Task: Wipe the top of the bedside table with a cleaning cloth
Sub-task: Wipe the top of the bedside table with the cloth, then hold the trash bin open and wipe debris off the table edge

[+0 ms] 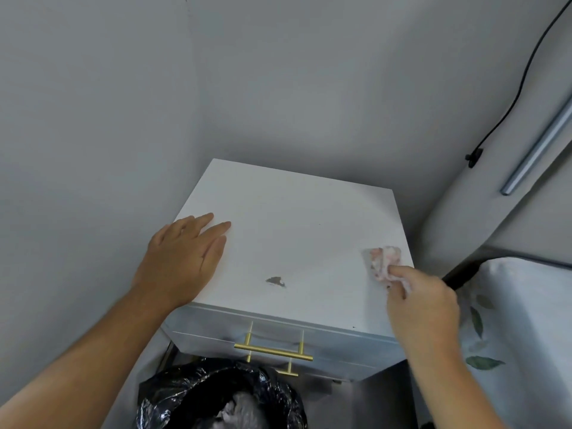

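Note:
The white bedside table (297, 230) stands in a wall corner, its top facing me. A brown chipped patch (275, 280) marks the top near the front edge. My left hand (182, 258) lies flat on the top's left side, fingers spread slightly. My right hand (424, 308) pinches a small crumpled pink-and-white cleaning cloth (381, 261) against the top near its right edge.
Below the top are drawers with gold bar handles (272, 351). A bin lined with a black bag (223, 394) sits on the floor in front. A bed with leaf-print bedding (523, 329) is on the right. A black cable (520, 88) hangs on the wall.

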